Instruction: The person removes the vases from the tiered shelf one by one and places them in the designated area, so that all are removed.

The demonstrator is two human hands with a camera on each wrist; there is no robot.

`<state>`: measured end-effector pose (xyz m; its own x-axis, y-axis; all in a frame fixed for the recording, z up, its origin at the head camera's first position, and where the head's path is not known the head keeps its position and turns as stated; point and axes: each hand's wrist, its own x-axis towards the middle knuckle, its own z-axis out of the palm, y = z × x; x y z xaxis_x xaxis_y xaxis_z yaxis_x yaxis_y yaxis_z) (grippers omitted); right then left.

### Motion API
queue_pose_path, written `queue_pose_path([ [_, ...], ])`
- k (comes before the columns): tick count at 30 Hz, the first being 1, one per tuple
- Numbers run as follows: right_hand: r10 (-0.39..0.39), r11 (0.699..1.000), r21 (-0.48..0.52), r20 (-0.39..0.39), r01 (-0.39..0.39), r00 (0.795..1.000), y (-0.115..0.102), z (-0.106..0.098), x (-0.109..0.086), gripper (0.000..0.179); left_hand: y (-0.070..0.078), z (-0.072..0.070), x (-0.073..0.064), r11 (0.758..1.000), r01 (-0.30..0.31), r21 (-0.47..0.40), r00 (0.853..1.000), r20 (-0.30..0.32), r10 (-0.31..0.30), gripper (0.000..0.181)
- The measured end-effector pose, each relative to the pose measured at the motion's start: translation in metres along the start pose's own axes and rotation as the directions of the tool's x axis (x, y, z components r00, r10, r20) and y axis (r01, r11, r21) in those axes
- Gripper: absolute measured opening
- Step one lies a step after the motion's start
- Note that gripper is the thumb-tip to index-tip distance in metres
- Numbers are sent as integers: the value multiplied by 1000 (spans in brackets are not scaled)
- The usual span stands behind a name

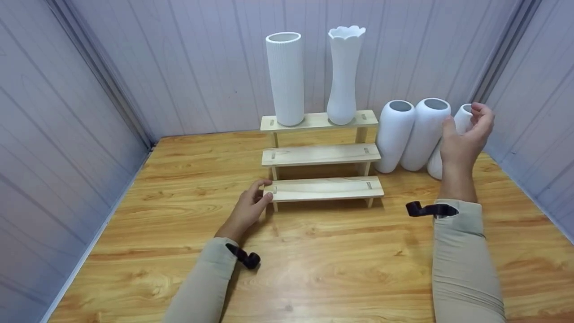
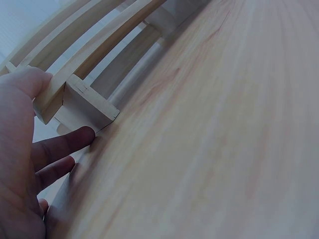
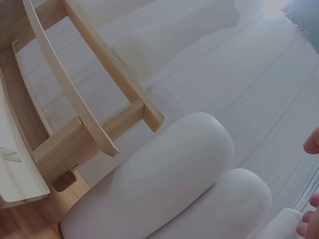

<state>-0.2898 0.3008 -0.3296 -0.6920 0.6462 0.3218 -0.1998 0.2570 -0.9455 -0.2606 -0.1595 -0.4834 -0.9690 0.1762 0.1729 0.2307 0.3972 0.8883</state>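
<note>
A three-tier wooden display stand (image 1: 320, 189) stands on the table. My left hand (image 1: 247, 207) holds the left end of its lowest shelf, thumb at the front corner and a finger at the back one. In the left wrist view the thumb (image 2: 37, 82) lies against the board edge, with the other fingers low beside the stand's leg. My right hand (image 1: 464, 139) is raised over a slim white vase (image 1: 463, 118), partly hiding it. Its thumb and fingers are spread around the vase's upper part. The right wrist view shows fingertips right at this vase's top (image 3: 281, 225).
Two rounded white vases (image 1: 394, 134) (image 1: 425, 134) lean between the stand and my right hand. On the top shelf stand a ribbed cylindrical vase (image 1: 287, 80) and a scalloped-rim vase (image 1: 344, 76). Panelled walls (image 1: 202, 67) enclose the wooden table (image 1: 314, 269) at the back and sides.
</note>
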Motion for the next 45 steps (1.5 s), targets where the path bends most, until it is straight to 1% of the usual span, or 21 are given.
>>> queue_pose_path([
  [4, -16, 999, 35, 4, 16, 1000, 1, 4, 1, 47, -1, 0, 0, 1000, -8, 5, 1000, 0, 8, 34],
  [11, -56, 996, 68, 43, 53, 997, 5, 10, 0, 45, 0, 1, 1, 1000, -22, 11, 1000, -4, 22, 34],
  [19, -63, 995, 82, 106, 54, 992, 8, 17, -3, 40, -1, 1, 1, 1000, -6, 4, 1000, -5, 6, 33],
  [24, -91, 995, 52, 166, 83, 982, 11, 23, -5, 33, 0, 1, 1, 1000, -11, 11, 1000, -1, 11, 33],
  [29, -114, 993, 2, 248, 117, 962, 12, 30, -11, 34, -1, 1, 1, 1000, -7, 5, 1000, -2, 7, 33],
  [31, -125, 992, 12, 274, 127, 954, 12, 33, -14, 35, -1, 1, 2, 1000, -9, 8, 1000, -5, 9, 33],
  [32, -134, 991, 34, 281, 130, 950, 12, 35, -16, 36, 0, 1, 2, 1000, -10, 4, 1000, -6, 10, 33],
  [34, -129, 991, 64, 300, 115, 945, 11, 38, -18, 37, 0, 1, 2, 1000, -16, 0, 1000, -2, 16, 34],
  [38, -128, 990, 104, 324, 99, 937, 11, 44, -22, 39, 0, 1, 1, 1000, -17, 3, 1000, 7, 17, 34],
  [45, -132, 991, 57, 327, 120, 936, 10, 46, -23, 38, 1, 0, 1, 1000, -24, 9, 1000, 0, 24, 34],
])
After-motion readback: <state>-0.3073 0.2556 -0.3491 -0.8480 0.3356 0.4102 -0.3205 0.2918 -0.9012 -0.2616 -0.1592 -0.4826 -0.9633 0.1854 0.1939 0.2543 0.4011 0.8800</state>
